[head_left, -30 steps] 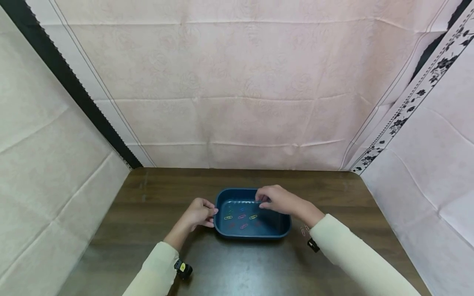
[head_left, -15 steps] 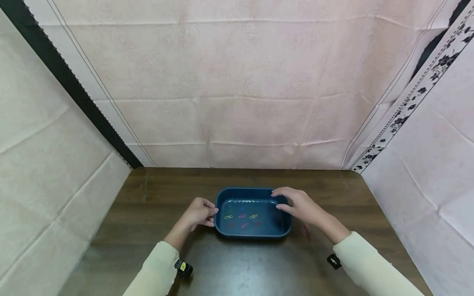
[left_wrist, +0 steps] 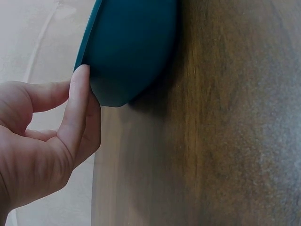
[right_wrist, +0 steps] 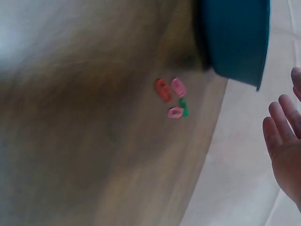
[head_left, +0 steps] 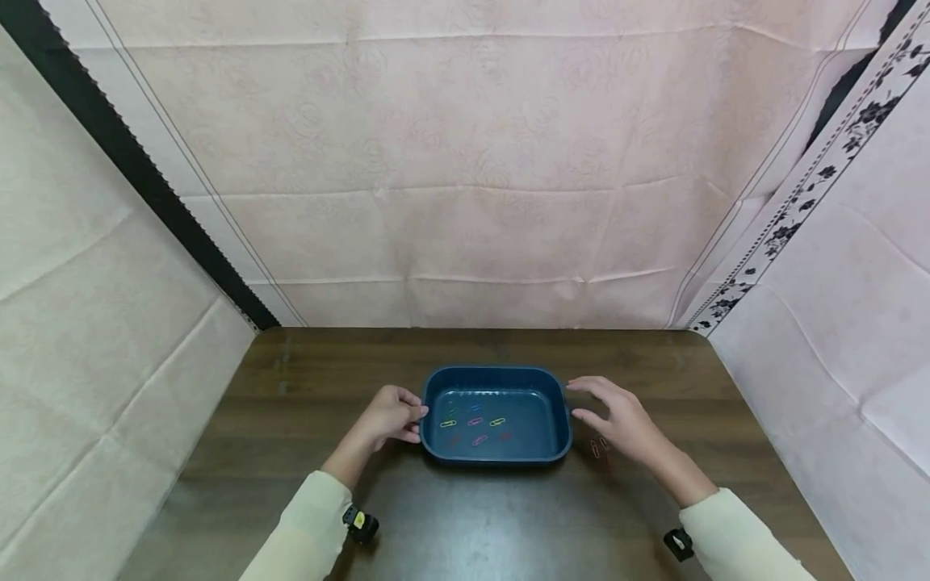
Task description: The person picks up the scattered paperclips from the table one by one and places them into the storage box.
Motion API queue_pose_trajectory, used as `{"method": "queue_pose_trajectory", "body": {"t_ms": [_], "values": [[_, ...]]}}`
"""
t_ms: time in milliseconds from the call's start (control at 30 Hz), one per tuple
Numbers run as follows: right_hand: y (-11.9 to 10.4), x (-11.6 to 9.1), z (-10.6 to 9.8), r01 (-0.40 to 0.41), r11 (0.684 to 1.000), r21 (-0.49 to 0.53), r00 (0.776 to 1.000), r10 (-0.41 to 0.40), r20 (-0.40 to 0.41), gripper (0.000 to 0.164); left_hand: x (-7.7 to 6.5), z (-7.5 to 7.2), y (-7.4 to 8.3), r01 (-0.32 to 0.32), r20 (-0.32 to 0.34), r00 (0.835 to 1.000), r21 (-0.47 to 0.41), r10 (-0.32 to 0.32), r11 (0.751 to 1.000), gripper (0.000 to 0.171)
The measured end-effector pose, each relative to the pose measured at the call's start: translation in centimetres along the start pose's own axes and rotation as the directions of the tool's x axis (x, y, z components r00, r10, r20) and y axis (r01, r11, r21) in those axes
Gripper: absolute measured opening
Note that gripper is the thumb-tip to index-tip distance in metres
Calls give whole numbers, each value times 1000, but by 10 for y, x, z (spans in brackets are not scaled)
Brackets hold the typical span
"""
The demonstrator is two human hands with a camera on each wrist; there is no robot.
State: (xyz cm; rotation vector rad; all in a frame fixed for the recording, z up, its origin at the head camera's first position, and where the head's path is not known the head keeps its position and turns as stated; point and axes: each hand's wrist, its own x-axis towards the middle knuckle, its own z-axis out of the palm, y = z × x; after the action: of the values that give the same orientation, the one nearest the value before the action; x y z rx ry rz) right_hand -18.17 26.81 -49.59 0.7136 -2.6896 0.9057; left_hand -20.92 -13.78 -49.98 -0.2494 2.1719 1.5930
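A dark blue rectangular tray (head_left: 534, 440) stands on the table. Inside it lie several coloured paper clips, among them a yellow paper clip (head_left: 497, 421) and a pink paper clip (head_left: 479, 440). At the tray's left end my left hand (head_left: 390, 415) pinches the rim between thumb and finger, seen closer in the left wrist view. My right hand (head_left: 617, 415) is just off the tray's right end, fingers apart and holding nothing. Below that hand on the tabletop lie a red paper clip (right_wrist: 163, 90), a green paper clip (right_wrist: 184, 107) and two pink ones.
The brown wooden table (head_left: 465, 516) reaches back to a pale cloth backdrop (head_left: 465, 186). Cloth panels also hang along the left and right sides. Each wrist wears a small black camera.
My right hand has moved right, from over the tray's interior to outside its right end, its fingers spreading. My left hand has stayed at the rim.
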Motion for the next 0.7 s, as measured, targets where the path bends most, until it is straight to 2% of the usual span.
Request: {"method": "queue_pose_trajectory", "body": {"t_ms": [200,400,567,700], "values": [[17,-17,4,-77,997,-9,997,77,-13,46,0,0,-1,-13,3,1000,-6,13,1000,21],[29,-29,11,-103,994,-26,994,103,-27,51,0,0,0,-17,2,1000,-10,17,1000,20],[35,-36,13,-170,985,-26,985,169,-20,42,-1,0,1,-25,3,1000,-11,25,1000,21],[37,-40,13,-227,973,-47,974,228,15,34,-1,0,1,-18,0,1000,-6,18,1000,20]]}}
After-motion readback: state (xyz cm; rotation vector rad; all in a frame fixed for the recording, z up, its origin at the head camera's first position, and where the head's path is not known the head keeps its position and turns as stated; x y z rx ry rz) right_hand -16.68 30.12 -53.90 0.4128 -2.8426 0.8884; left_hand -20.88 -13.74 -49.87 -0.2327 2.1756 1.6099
